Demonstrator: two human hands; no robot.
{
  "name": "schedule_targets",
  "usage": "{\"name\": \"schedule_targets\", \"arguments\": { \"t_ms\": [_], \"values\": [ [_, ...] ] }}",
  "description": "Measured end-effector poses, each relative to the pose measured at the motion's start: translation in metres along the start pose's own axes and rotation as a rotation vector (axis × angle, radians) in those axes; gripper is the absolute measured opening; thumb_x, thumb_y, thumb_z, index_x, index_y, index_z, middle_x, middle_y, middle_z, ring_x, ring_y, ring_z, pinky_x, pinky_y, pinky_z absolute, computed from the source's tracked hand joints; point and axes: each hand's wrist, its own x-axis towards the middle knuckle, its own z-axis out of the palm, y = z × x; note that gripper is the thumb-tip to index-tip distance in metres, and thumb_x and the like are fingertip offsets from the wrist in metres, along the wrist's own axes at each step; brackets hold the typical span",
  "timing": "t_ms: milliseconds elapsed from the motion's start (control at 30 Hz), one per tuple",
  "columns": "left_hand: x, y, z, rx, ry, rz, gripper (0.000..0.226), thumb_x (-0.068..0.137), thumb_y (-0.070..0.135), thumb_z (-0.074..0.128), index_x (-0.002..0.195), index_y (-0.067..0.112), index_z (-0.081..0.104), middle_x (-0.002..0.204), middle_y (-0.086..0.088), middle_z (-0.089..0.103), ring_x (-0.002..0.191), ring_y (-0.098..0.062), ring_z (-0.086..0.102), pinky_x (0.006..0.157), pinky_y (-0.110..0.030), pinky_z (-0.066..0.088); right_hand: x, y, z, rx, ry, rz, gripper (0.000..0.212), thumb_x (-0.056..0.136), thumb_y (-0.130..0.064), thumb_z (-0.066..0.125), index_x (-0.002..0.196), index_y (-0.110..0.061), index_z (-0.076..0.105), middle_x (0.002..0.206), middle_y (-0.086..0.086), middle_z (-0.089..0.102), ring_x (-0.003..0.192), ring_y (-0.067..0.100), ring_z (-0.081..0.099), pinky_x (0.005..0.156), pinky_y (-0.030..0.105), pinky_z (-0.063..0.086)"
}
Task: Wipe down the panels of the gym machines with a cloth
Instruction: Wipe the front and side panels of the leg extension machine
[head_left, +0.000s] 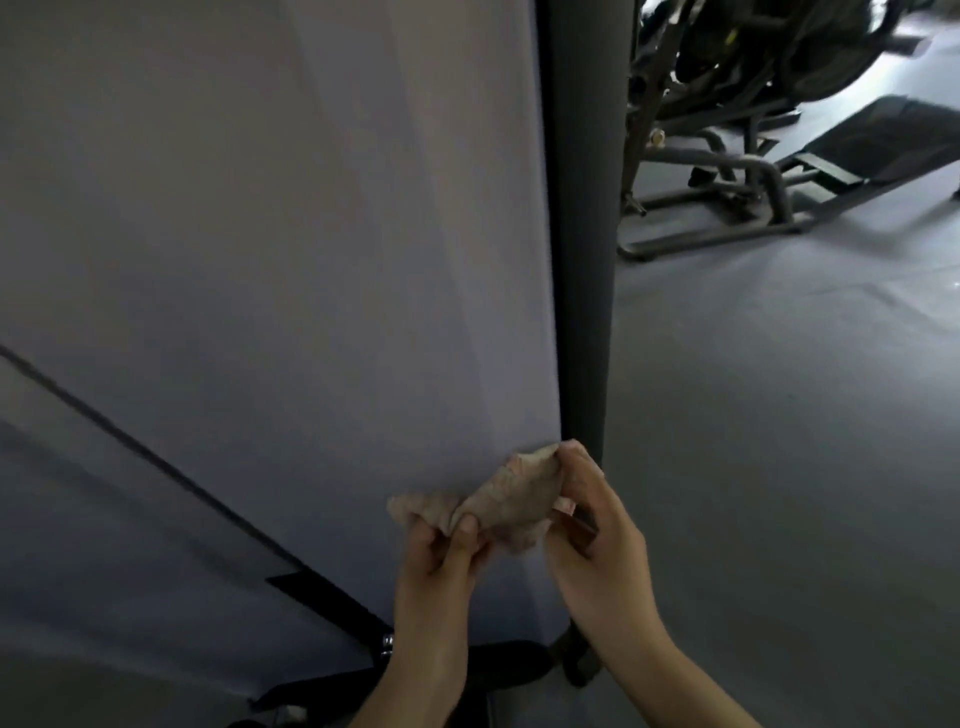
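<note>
Grey gym flooring fills the right side of the view, and a tall pale panel of a machine takes up most of the left, edged on its right by a dark upright post.

Low and near the middle, just in front of the panel's lower right corner, a crumpled beige cloth is held between 2 hands. The left hand grips the cloth's left, lower part, with its fingers curled round the fabric and its thumb laid on top. The right hand pinches the cloth's right, upper end, with fingertips closed on the fabric near the base of the post. The cloth is bunched and slightly stretched between the 2 grips; whether it touches the panel cannot be told. Both forearms come up from the near bottom edge.

On the panel, a thin dark line runs diagonally from the far left down toward the hands, ending at a black bracket with small metal bolts. Below it lies a dark base piece.

Far right, beyond the post, stands another gym machine with dark tubular legs and a black sloping footplate, blurred in the picture.
</note>
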Motion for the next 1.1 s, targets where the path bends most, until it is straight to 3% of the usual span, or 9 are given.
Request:
{"name": "schedule_targets", "arguments": {
  "t_ms": [167, 267, 367, 433, 500, 633, 800, 1000, 1100],
  "values": [
    [-0.016, 0.06, -0.018, -0.021, 0.077, 0.126, 0.022, 0.092, 0.015, 0.049, 0.101, 0.029, 0.063, 0.101, 0.014, 0.071, 0.097, 0.0, 0.064, 0.082, -0.021, 0.05, -0.024, -0.047, 0.036, 0.067, -0.043, -0.085, 0.061, 0.074, 0.004, 0.059, 0.12, -0.031, 0.044, 0.124, -0.001, 0.049, 0.102, -0.007, 0.056, 0.075, 0.011, 0.049],
    [-0.022, 0.087, -0.042, -0.026, 0.173, 0.209, 0.016, 0.08, 0.032, 0.063, 0.094, 0.03, 0.07, 0.118, -0.002, 0.063, 0.11, -0.014, 0.059, 0.093, -0.033, 0.045, -0.025, -0.072, 0.061, 0.126, -0.192, -0.096, 0.079, 0.078, 0.02, 0.058, 0.12, -0.042, 0.034, 0.12, -0.005, 0.047, 0.098, -0.009, 0.056, 0.069, 0.011, 0.049],
    [-0.031, 0.112, -0.071, -0.05, 0.293, 0.293, 0.025, 0.07, 0.047, 0.072, 0.087, 0.029, 0.071, 0.125, -0.011, 0.057, 0.118, -0.025, 0.054, 0.102, -0.046, 0.041, -0.03, -0.103, 0.094, 0.108, -0.341, -0.216, 0.086, 0.078, 0.011, 0.063, 0.12, -0.06, 0.039, 0.116, -0.006, 0.047, 0.098, -0.007, 0.056, 0.07, 0.01, 0.049],
    [-0.036, 0.128, -0.092, -0.112, 0.411, 0.357, 0.033, 0.065, 0.05, 0.07, 0.084, 0.024, 0.069, 0.125, -0.017, 0.056, 0.119, -0.028, 0.053, 0.098, -0.043, 0.045, -0.035, -0.123, 0.12, 0.064, -0.421, -0.331, 0.078, 0.077, 0.002, 0.065, 0.111, -0.066, 0.048, 0.111, -0.006, 0.048, 0.095, -0.009, 0.056, 0.069, 0.006, 0.047],
    [-0.037, 0.147, -0.116, -0.176, 0.541, 0.43, 0.023, 0.07, 0.045, 0.075, 0.079, 0.024, 0.069, 0.124, -0.02, 0.055, 0.119, -0.03, 0.052, 0.094, -0.037, 0.046, -0.04, -0.141, 0.15, 0.022, -0.49, -0.417, 0.057, 0.075, 0.0, 0.07, 0.095, -0.052, 0.061, 0.106, 0.001, 0.051, 0.09, -0.014, 0.055, 0.068, 0.001, 0.043],
    [-0.027, 0.184, -0.173, -0.246, 0.668, 0.533, 0.014, 0.072, 0.038, 0.069, 0.074, 0.024, 0.067, 0.124, -0.021, 0.055, 0.119, -0.034, 0.051, 0.098, -0.045, 0.045, -0.048, -0.163, 0.222, -0.033, -0.605, -0.453, 0.039, 0.081, -0.002, 0.069, 0.088, -0.038, 0.053, 0.101, 0.005, 0.054, 0.084, -0.011, 0.057, 0.066, 0.002, 0.043],
    [-0.007, 0.23, -0.241, -0.313, 0.788, 0.606, 0.018, 0.071, 0.036, 0.063, 0.079, 0.02, 0.062, 0.132, -0.025, 0.048, 0.125, -0.04, 0.044, 0.09, -0.04, 0.045, -0.056, -0.187, 0.311, -0.069, -0.648, -0.509, 0.012, 0.087, -0.017, 0.063, 0.099, -0.017, 0.063, 0.1, 0.0, 0.057, 0.087, -0.005, 0.056, 0.062, 0.003, 0.041],
    [0.029, 0.296, -0.315, -0.286, 0.736, 0.672, 0.015, 0.067, 0.037, 0.078, 0.067, 0.028, 0.066, 0.135, -0.014, 0.049, 0.126, -0.032, 0.046, 0.101, -0.047, 0.044, -0.058, -0.238, 0.395, -0.077, -0.552, -0.588, 0.022, 0.087, -0.021, 0.062, 0.079, -0.041, 0.056, 0.077, -0.019, 0.06, 0.078, -0.013, 0.057, 0.062, 0.001, 0.039],
    [0.057, 0.33, -0.336, -0.262, 0.734, 0.737, 0.011, 0.071, 0.035, 0.074, 0.066, 0.028, 0.067, 0.132, -0.001, 0.053, 0.123, -0.022, 0.051, 0.102, -0.047, 0.042, -0.057, -0.261, 0.427, 0.003, -0.527, -0.558, 0.016, 0.087, -0.018, 0.062, 0.081, -0.033, 0.064, 0.068, -0.021, 0.062, 0.069, -0.013, 0.059, 0.058, 0.001, 0.039]
  ]
}}
